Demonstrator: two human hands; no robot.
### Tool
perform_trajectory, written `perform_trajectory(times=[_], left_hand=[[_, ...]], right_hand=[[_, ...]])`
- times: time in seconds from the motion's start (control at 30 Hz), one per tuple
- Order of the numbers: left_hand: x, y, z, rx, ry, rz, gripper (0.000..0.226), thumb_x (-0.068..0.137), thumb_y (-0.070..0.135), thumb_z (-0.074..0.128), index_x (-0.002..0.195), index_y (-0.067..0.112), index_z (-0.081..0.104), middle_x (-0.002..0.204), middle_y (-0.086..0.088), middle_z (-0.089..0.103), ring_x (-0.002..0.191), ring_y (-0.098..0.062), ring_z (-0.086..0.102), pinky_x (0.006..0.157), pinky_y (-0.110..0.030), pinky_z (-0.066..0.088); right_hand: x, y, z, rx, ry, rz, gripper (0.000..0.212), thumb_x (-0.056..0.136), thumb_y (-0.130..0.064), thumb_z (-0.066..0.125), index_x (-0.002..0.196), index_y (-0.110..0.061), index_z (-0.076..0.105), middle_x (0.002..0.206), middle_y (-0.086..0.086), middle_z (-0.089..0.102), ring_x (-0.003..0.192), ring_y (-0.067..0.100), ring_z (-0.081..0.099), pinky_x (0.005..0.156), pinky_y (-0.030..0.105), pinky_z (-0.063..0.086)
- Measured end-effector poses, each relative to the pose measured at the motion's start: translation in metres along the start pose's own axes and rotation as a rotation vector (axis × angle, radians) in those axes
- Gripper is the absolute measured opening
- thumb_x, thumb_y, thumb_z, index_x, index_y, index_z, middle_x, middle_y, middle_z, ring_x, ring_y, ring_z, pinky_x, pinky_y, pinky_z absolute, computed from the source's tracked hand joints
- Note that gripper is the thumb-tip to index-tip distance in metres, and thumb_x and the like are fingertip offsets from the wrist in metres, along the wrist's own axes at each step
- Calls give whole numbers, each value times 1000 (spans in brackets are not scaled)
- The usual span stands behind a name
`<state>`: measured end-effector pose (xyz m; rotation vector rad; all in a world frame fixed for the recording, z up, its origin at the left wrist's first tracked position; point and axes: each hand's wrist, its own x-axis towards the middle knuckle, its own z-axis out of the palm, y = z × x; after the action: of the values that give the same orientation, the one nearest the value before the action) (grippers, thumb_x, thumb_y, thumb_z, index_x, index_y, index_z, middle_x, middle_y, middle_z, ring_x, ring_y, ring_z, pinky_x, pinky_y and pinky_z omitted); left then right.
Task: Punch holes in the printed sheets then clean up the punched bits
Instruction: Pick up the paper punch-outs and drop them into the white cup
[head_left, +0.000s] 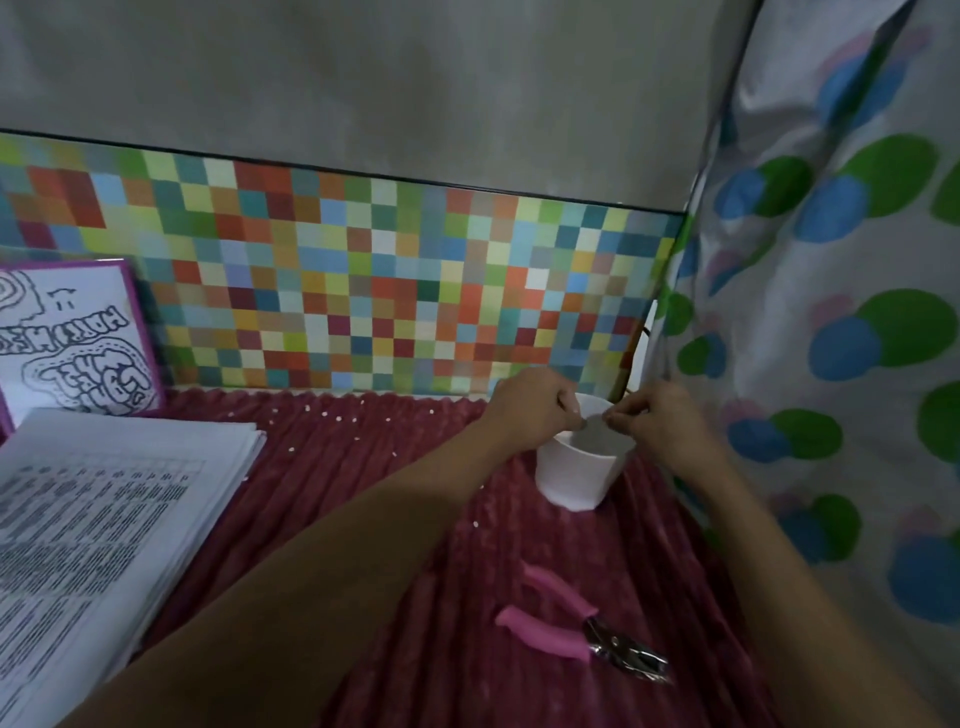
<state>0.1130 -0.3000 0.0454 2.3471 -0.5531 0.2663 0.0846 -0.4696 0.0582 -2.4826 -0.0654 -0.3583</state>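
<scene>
A white cup (576, 475) stands on the dark red ribbed cloth (363, 493) near the back right. My left hand (535, 408) curls over the cup's far left rim. Just above the cup's mouth, my right hand (657, 415) has its fingertips pinched together; what they pinch is too small to see. A hole punch with pink handles (566, 626) lies on the cloth in front of the cup, untouched. A stack of printed sheets (104, 525) lies at the left. Several small white punched bits (337, 418) dot the cloth near the back.
A colouring page with a purple border (72, 338) leans at the back left. A multicoloured checkered panel (363, 291) backs the surface, under a grey wall. A curtain with blue and green dots (831, 312) hangs along the right side.
</scene>
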Motion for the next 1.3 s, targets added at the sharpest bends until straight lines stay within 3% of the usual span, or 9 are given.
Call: perform_trajectory(times=[0.2, 0.4, 0.53, 0.63, 0.83, 0.93, 1.03, 1.13, 1.3], left_hand=[[-1, -4, -3, 79, -93, 115, 14, 86, 22, 69, 86, 10, 76, 87, 3, 67, 87, -16, 60, 84, -39, 48], [-12, -16, -15, 40, -160, 216, 19, 89, 11, 60, 98, 7, 76, 104, -12, 70, 96, -26, 62, 86, -40, 50], [-11, -22, -7, -40, 16, 229, 10, 70, 20, 73, 76, 13, 78, 83, -3, 71, 83, -19, 63, 72, -44, 52], [-6, -19, -1, -95, -12, 118, 30, 67, 23, 82, 96, 16, 75, 104, -5, 68, 99, -21, 60, 85, -40, 51], [-22, -12, -33, -301, 115, 51, 17, 80, 13, 77, 81, -4, 75, 102, -17, 70, 82, -5, 57, 69, -1, 37], [-47, -28, -77, -288, 179, -51, 30, 86, 26, 72, 74, -2, 71, 89, -14, 72, 68, -2, 59, 66, -14, 42], [-96, -55, -110, -137, 109, -141, 29, 92, 21, 63, 75, -2, 65, 78, -17, 65, 70, -13, 54, 68, -27, 41], [-163, -76, -119, -16, -31, -249, 12, 87, 6, 61, 80, 3, 70, 76, -1, 64, 70, -10, 58, 70, -20, 43], [-232, -98, -105, 268, -65, -294, 20, 82, 26, 71, 100, 17, 74, 100, 1, 67, 94, -12, 61, 80, -19, 42]], right_hand=[[1, 0, 10, -46, 58, 19, 11, 73, 0, 77, 68, -9, 75, 66, 3, 66, 58, 9, 56, 47, 7, 36], [-2, -15, 26, -135, 182, -24, 34, 75, 3, 57, 91, -19, 79, 114, 14, 56, 110, 40, 51, 93, 50, 48], [-8, -27, 30, -101, 203, -2, 26, 76, -8, 60, 91, -18, 79, 117, 17, 58, 110, 39, 53, 92, 47, 49], [-14, -27, 28, -55, 214, 19, 32, 73, -8, 54, 91, -17, 79, 115, 17, 59, 108, 39, 54, 91, 47, 50], [-25, -27, 23, -73, 305, -47, 34, 77, 0, 58, 101, -15, 76, 116, 18, 60, 106, 38, 56, 97, 45, 46], [-45, -54, 38, 40, 285, -214, 25, 80, -3, 66, 101, -14, 76, 107, 11, 58, 97, 25, 57, 87, 31, 44], [-69, -91, 70, 141, -72, -379, 22, 77, -7, 75, 95, -20, 77, 95, -1, 59, 86, 11, 55, 77, 14, 38], [-92, -111, 112, 159, -271, -381, 19, 75, -5, 76, 87, -19, 78, 89, -2, 64, 86, 13, 62, 83, 22, 45], [-89, -88, 133, 145, 24, -99, 29, 76, 9, 61, 92, -9, 76, 100, 12, 70, 96, 28, 65, 88, 29, 45]])
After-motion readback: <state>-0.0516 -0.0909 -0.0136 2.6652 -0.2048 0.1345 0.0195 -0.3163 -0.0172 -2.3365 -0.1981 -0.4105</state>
